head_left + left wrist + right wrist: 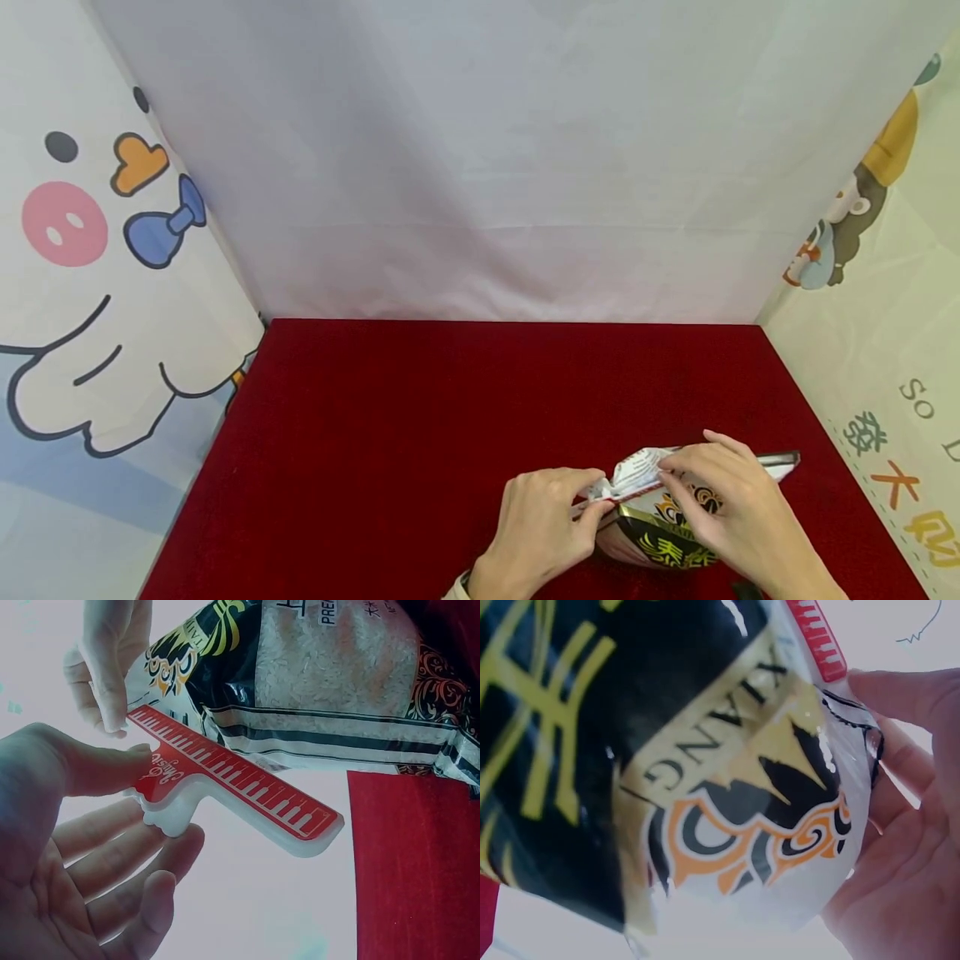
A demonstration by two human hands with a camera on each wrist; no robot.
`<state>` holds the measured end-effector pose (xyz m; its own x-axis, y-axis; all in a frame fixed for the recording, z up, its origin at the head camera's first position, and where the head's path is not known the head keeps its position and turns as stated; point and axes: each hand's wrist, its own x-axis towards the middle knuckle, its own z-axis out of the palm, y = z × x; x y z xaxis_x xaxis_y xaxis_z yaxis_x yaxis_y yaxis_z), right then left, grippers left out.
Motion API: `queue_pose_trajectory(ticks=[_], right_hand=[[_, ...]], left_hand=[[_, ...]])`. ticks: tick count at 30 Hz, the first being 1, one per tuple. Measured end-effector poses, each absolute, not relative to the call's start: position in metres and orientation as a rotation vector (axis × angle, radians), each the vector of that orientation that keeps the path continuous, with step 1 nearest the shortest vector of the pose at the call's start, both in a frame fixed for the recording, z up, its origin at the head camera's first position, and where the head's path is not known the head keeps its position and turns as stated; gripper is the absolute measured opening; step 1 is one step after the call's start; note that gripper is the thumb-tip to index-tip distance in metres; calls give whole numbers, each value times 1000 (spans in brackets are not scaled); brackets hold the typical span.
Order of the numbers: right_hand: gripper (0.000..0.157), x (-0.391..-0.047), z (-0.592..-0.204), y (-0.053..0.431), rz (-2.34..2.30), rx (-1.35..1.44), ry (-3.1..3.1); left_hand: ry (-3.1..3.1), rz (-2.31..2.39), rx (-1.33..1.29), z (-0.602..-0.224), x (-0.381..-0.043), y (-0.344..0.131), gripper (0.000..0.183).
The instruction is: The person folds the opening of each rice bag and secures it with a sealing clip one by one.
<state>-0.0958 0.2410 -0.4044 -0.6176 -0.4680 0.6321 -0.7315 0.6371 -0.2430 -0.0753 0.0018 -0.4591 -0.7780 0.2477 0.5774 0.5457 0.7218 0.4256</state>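
Note:
A plastic bag of rice (663, 542), black, white and gold with a see-through panel, stands toward the front right in the head view. My left hand (543, 525) pinches the handle of a red and white clip (240, 780) with a piano-key print and the word "Music". That clip lies along the bag's top edge, and its red end (823, 645) shows in the right wrist view. My right hand (727, 504) pinches the bag's white upper edge between thumb and fingers, close to the clip's end. Whether the clip's jaws grip the plastic is hidden.
A dark red cloth (412, 433) covers the table. A plain pale curtain (487, 167) hangs behind it, with printed cartoon sheets at the left (90, 333) and right (885, 333). A small dark object (746, 590) shows below the right hand.

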Motion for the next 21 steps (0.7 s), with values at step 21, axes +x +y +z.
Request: queue_pose_trajectory(ticks=[21], right_hand=[[54,-85,-424,255,754,636,-2168]], left_hand=[[-2435,-845,-606,-459,-74,2,24]])
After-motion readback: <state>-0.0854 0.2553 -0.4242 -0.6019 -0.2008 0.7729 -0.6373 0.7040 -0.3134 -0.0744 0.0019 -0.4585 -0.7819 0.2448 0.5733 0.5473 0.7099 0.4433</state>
